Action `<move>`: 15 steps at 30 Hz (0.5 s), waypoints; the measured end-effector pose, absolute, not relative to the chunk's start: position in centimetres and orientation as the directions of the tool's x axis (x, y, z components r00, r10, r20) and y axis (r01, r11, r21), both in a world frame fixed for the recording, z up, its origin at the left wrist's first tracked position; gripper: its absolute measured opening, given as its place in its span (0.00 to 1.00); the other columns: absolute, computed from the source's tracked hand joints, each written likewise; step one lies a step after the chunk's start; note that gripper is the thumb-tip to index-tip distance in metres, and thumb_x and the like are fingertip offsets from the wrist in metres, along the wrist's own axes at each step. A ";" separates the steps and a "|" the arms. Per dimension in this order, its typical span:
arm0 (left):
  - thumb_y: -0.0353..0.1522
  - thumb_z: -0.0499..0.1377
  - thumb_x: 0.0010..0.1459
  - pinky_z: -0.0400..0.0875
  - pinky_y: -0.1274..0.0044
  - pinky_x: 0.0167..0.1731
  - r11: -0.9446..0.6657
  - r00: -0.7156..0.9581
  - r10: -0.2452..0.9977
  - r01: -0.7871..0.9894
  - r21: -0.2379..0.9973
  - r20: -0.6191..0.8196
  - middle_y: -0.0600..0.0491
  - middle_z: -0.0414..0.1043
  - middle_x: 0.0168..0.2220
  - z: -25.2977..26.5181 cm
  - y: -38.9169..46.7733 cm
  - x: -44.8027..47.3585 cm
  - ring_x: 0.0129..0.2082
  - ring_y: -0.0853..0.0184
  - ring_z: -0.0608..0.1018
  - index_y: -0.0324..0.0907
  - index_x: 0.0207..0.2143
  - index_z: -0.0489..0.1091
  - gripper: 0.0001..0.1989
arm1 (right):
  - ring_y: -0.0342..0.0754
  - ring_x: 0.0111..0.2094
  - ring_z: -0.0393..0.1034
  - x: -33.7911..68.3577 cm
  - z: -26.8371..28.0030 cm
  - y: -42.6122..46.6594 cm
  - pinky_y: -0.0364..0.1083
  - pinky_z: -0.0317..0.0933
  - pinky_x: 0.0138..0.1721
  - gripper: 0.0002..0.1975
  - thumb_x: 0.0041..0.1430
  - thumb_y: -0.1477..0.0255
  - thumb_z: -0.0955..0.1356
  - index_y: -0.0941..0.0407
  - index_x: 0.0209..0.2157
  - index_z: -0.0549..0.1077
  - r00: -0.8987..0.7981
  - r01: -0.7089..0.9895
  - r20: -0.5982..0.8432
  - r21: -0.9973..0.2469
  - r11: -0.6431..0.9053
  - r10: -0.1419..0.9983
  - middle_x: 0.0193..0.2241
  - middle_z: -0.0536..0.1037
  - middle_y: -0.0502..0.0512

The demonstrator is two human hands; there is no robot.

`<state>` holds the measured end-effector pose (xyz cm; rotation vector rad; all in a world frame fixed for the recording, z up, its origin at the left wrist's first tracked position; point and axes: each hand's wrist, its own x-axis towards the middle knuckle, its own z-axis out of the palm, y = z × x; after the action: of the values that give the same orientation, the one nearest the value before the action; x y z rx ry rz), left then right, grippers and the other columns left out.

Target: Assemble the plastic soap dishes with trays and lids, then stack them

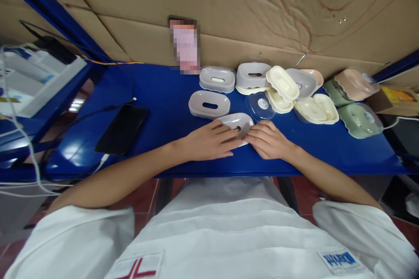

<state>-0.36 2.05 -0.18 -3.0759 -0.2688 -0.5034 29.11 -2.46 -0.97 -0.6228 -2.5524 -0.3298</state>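
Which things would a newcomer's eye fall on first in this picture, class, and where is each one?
Probably the bright blue table across the middle, where the left hand and right hand meet at a grey dish near the front edge. To the right, a cream dish and a green box stand out, while a black phone lies on the left.

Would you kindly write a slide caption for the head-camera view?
Left hand and right hand on a gray oval dish at a blue table, a clear cover beyond.
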 end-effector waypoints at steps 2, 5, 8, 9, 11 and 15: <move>0.41 0.62 0.73 0.70 0.66 0.58 -0.982 0.949 0.176 0.188 -0.018 0.263 0.44 0.79 0.55 -0.3 2.3 -0.3 0.55 0.56 0.80 0.44 0.62 0.71 0.20 | 0.54 0.52 0.74 28.8 -1.1 -2.1 0.57 0.65 0.56 0.19 0.73 0.73 0.65 0.55 0.63 0.73 -0.775 0.508 0.487 0.103 0.855 0.402 0.48 0.83 0.59; 0.40 0.63 0.72 0.69 0.66 0.60 -0.979 0.948 0.187 0.200 -0.024 0.256 0.41 0.78 0.57 -0.5 2.7 -0.3 0.58 0.55 0.79 0.38 0.64 0.69 0.24 | 0.56 0.50 0.73 28.5 -1.1 -1.9 0.57 0.65 0.54 0.21 0.75 0.63 0.68 0.58 0.62 0.73 -0.767 0.552 0.462 0.122 0.825 0.445 0.47 0.82 0.62; 0.38 0.62 0.73 0.69 0.67 0.60 -0.984 0.947 0.164 0.176 -0.021 0.277 0.41 0.78 0.56 -0.6 2.9 -0.3 0.57 0.55 0.79 0.37 0.63 0.69 0.22 | 0.54 0.47 0.72 28.4 -1.1 -1.8 0.55 0.65 0.53 0.16 0.74 0.65 0.69 0.59 0.57 0.76 -0.792 0.535 0.439 0.166 0.829 0.423 0.43 0.82 0.60; 0.38 0.61 0.73 0.69 0.67 0.59 -0.985 0.948 0.158 0.170 -0.018 0.275 0.41 0.78 0.55 -0.7 2.9 -0.3 0.56 0.56 0.79 0.38 0.63 0.70 0.21 | 0.53 0.45 0.72 28.4 -1.1 -1.8 0.54 0.65 0.52 0.15 0.74 0.66 0.69 0.59 0.55 0.77 -0.802 0.521 0.432 0.166 0.837 0.413 0.42 0.82 0.59; 0.38 0.60 0.74 0.69 0.67 0.59 -0.986 0.952 0.158 0.165 -0.007 0.262 0.42 0.78 0.55 -0.7 2.9 -0.3 0.55 0.56 0.79 0.39 0.62 0.70 0.19 | 0.52 0.44 0.73 28.7 -1.1 -1.6 0.54 0.65 0.51 0.14 0.74 0.65 0.70 0.58 0.54 0.78 -0.814 0.494 0.419 0.133 0.859 0.403 0.42 0.82 0.58; 0.37 0.58 0.75 0.66 0.65 0.60 -0.982 0.946 0.186 0.186 0.026 0.267 0.45 0.78 0.53 -0.5 3.0 -0.4 0.55 0.57 0.78 0.42 0.58 0.74 0.15 | 0.57 0.54 0.74 29.8 -0.9 -0.7 0.57 0.65 0.57 0.18 0.76 0.60 0.67 0.53 0.59 0.77 -0.712 0.609 0.447 0.011 0.793 0.541 0.52 0.82 0.61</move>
<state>-0.43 2.98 -0.48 -3.0987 -0.2960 -0.4254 29.82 -0.71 -0.90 -0.8643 -2.5554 -0.2183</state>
